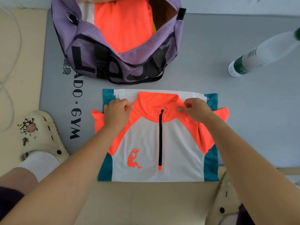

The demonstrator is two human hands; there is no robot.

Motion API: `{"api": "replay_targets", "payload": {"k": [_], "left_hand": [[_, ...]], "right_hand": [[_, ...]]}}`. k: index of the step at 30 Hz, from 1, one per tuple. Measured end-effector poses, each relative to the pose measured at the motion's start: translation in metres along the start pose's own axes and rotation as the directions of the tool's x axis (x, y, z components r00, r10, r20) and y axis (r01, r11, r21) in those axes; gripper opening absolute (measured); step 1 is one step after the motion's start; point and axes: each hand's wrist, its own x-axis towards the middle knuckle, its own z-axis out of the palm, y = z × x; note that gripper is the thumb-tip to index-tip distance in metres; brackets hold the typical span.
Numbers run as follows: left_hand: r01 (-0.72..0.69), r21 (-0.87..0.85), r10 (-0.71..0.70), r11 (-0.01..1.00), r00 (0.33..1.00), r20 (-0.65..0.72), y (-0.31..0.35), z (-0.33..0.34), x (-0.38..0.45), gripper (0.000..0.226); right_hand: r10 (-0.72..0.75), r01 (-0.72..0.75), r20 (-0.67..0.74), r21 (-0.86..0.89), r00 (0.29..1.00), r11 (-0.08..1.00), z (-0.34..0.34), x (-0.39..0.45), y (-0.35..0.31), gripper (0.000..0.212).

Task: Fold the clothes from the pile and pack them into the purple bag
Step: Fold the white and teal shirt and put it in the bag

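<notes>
Orange, white and teal, the zip-neck shirt (162, 140) lies folded in half on the grey gym mat (235, 111), collar up, just in front of the purple bag (84, 38). The left hand (116, 111) and right hand (194, 109) each pinch the shirt at a shoulder beside the collar, fingers curled on the cloth. The bag stands unzipped with at least one orange garment (121, 25) already inside, so packing looks well under way; this shirt likely needs further folding before it goes in. No remaining pile is in view. The mat lies on a beige floor; a plastic bottle (253, 59) stands to the right and a cream clog (40, 135) rests at the left
</notes>
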Motion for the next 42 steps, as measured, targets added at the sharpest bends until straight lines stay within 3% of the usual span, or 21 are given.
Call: {"api": "replay_targets", "payload": {"k": [2, 4, 5, 7, 8, 9, 12, 16, 20, 23, 25, 27, 29, 31, 32, 33, 35, 36, 37, 39, 42], "left_hand": [[-0.025, 0.071, 0.029, 0.997, 0.998, -0.064, 0.009, -0.002, -0.009, 0.018], [-0.187, 0.125, 0.200, 0.974, 0.974, -0.104, 0.022, -0.002, -0.022, 0.016], [-0.343, 0.143, 0.357, 0.928, 0.931, -0.082, 0.030, 0.002, -0.031, 0.020], [-0.630, 0.189, 0.636, 0.753, 0.771, 0.034, 0.046, 0.016, -0.049, 0.034], [-0.693, 0.201, 0.685, 0.692, 0.719, 0.119, 0.052, 0.024, -0.057, 0.041], [-0.702, 0.203, 0.668, 0.682, 0.712, 0.217, 0.057, 0.031, -0.063, 0.048], [-0.595, 0.226, 0.493, 0.772, 0.783, 0.379, 0.063, 0.047, -0.067, 0.063], [-0.509, 0.262, 0.389, 0.820, 0.831, 0.398, 0.076, 0.054, -0.070, 0.069], [-0.445, 0.273, 0.314, 0.853, 0.855, 0.413, 0.089, 0.054, -0.072, 0.073], [-0.414, 0.257, 0.283, 0.873, 0.860, 0.424, 0.095, 0.055, -0.075, 0.074], [-0.378, 0.228, 0.250, 0.897, 0.862, 0.441, 0.101, 0.054, -0.075, 0.073], [-0.340, 0.208, 0.223, 0.917, 0.871, 0.438, 0.109, 0.052, -0.077, 0.070], [-0.316, 0.141, 0.245, 0.938, 0.895, 0.372, 0.120, 0.048, -0.085, 0.061], [-0.207, -0.113, 0.232, 0.972, 0.919, 0.318, 0.133, 0.045, -0.100, 0.040], [-0.046, -0.302, 0.160, 0.952, 0.917, 0.366, 0.141, 0.042, -0.107, 0.035], [0.186, -0.488, 0.082, 0.853, 0.875, 0.477, 0.148, 0.038, -0.115, 0.038], [0.621, -0.639, 0.068, 0.454, 0.691, 0.719, 0.157, 0.036, -0.129, 0.055], [0.722, -0.632, 0.121, 0.280, 0.627, 0.770, 0.155, 0.039, -0.134, 0.066], [0.765, -0.618, 0.154, 0.181, 0.598, 0.786, 0.151, 0.043, -0.137, 0.073], [0.796, -0.594, 0.108, 0.115, 0.584, 0.804, 0.142, 0.047, -0.143, 0.071], [0.777, -0.615, -0.066, 0.138, 0.626, 0.777, 0.131, 0.056, -0.141, 0.041]], "right_hand": [[0.031, -0.032, -0.074, -0.007, 0.997, 0.999, 0.003, -0.002, 0.000, 0.048], [0.048, -0.052, -0.119, -0.028, 0.992, 0.998, 0.007, -0.005, 0.001, 0.051], [0.039, -0.042, -0.129, -0.021, 0.991, 0.999, 0.008, -0.007, 0.002, 0.050], [-0.007, 0.005, -0.114, -0.024, 0.993, 1.000, 0.006, -0.011, 0.007, 0.044], [-0.038, 0.031, -0.093, -0.066, 0.995, 0.997, 0.004, -0.014, 0.010, 0.043], [-0.065, 0.056, -0.068, -0.137, 0.996, 0.989, 0.000, -0.017, 0.015, 0.042], [-0.031, 0.036, 0.019, -0.441, 0.999, 0.897, -0.014, -0.029, 0.037, 0.036], [0.177, -0.104, 0.046, -0.654, 0.983, 0.750, -0.039, -0.052, 0.077, 0.008], [0.283, -0.213, 0.045, -0.551, 0.958, 0.807, -0.062, -0.078, 0.116, 0.016], [0.244, -0.231, 0.040, -0.206, 0.969, 0.951, -0.070, -0.095, 0.125, 0.032], [0.236, -0.236, -0.011, -0.102, 0.972, 0.966, -0.072, -0.105, 0.124, 0.030], [0.252, -0.250, -0.012, -0.164, 0.968, 0.954, -0.074, -0.111, 0.119, 0.020], [0.283, -0.260, 0.055, -0.260, 0.958, 0.930, -0.077, -0.114, 0.110, 0.028], [0.308, -0.263, 0.179, -0.235, 0.934, 0.936, -0.077, -0.120, 0.092, 0.032], [0.314, -0.292, 0.283, -0.117, 0.907, 0.949, -0.075, -0.123, 0.080, 0.031], [0.292, -0.354, 0.407, 0.086, 0.866, 0.931, -0.070, -0.125, 0.068, 0.032], [0.127, -0.501, 0.629, 0.464, 0.767, 0.731, -0.059, -0.129, 0.045, 0.036], [0.035, -0.525, 0.678, 0.534, 0.734, 0.663, -0.055, -0.128, 0.037, 0.042], [-0.012, -0.529, 0.693, 0.560, 0.721, 0.638, -0.051, -0.126, 0.033, 0.046], [0.044, -0.488, 0.640, 0.538, 0.767, 0.687, -0.046, -0.122, 0.031, 0.047], [0.231, -0.346, 0.325, 0.362, 0.917, 0.865, -0.034, -0.116, 0.052, 0.029]]}}
